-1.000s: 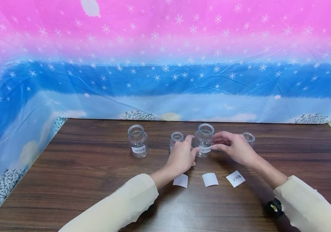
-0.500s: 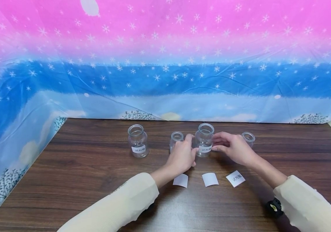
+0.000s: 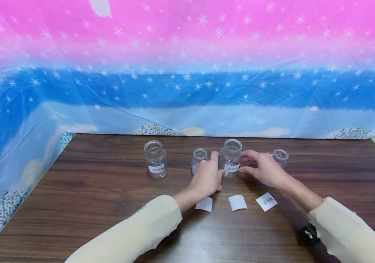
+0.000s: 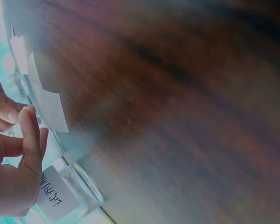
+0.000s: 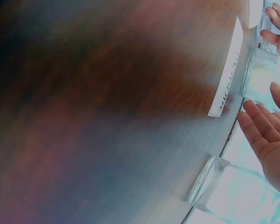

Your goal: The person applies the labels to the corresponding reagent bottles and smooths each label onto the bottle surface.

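A large clear glass jar (image 3: 230, 157) with a white handwritten label (image 3: 231, 168) stands upright between my two hands. My left hand (image 3: 206, 177) is at its left side, thumb tip right at the glass, and partly covers a small glass jar (image 3: 200, 155). From the other side my right hand (image 3: 264, 168) reaches to the large jar's right edge; in the right wrist view its fingers (image 5: 261, 123) lie nearly straight beside the glass. A second small jar (image 3: 280, 157) stands behind the right hand and looks unlabelled in the right wrist view.
Another large labelled jar (image 3: 156, 160) stands at the left. Three white paper pieces lie on the wooden table (image 3: 92, 204) in front: a blank one (image 3: 204, 205) partly under the left wrist, a blank one (image 3: 237, 202), and one with writing (image 3: 266, 202). A snowflake-patterned cloth (image 3: 187, 87) hangs behind.
Both hands stay beside the large jar with hardly any motion. The whole head view shifts very slightly; the jars and papers keep their places.
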Demonstrator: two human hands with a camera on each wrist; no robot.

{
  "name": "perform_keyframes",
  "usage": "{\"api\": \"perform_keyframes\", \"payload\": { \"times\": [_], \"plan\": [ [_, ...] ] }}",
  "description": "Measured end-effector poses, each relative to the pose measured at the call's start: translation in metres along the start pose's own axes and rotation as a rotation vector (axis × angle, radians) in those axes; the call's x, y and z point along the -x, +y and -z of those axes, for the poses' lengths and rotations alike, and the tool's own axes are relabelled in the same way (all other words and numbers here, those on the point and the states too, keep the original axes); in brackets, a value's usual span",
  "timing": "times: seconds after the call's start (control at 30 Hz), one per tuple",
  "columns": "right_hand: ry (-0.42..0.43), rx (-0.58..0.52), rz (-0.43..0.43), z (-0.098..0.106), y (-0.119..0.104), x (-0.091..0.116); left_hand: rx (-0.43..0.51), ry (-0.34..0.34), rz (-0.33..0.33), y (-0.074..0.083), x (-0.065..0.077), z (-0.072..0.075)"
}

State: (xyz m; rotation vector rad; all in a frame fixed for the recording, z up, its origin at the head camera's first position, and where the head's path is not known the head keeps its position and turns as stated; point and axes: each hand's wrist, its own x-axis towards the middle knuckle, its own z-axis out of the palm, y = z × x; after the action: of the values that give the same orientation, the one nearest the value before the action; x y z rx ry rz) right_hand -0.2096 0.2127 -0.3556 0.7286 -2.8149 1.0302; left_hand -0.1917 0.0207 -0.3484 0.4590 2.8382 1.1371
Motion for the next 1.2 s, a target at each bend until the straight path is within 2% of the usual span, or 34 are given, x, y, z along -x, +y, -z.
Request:
{"api": "perform_keyframes", "payload": {
  "times": [0.4,0.67,0.93,1.2],
  "plan": [
    [-0.010,0.022,-0.007,0.002,0.000,0.001,-0.016,0.000,-0.008,0.001,0.000,0.001],
    [-0.047,0.033,0.009,0.007,-0.001,0.000,-0.018,-0.038,-0.003,0.003,0.002,0.007],
    [-0.017,0.091,0.049,0.011,-0.003,-0.001,-0.015,-0.053,0.012,0.003,0.001,0.008],
    [-0.006,0.091,0.061,0.013,-0.002,-0.001,0.002,-0.058,0.011,0.004,0.000,0.008]
  ]
}}
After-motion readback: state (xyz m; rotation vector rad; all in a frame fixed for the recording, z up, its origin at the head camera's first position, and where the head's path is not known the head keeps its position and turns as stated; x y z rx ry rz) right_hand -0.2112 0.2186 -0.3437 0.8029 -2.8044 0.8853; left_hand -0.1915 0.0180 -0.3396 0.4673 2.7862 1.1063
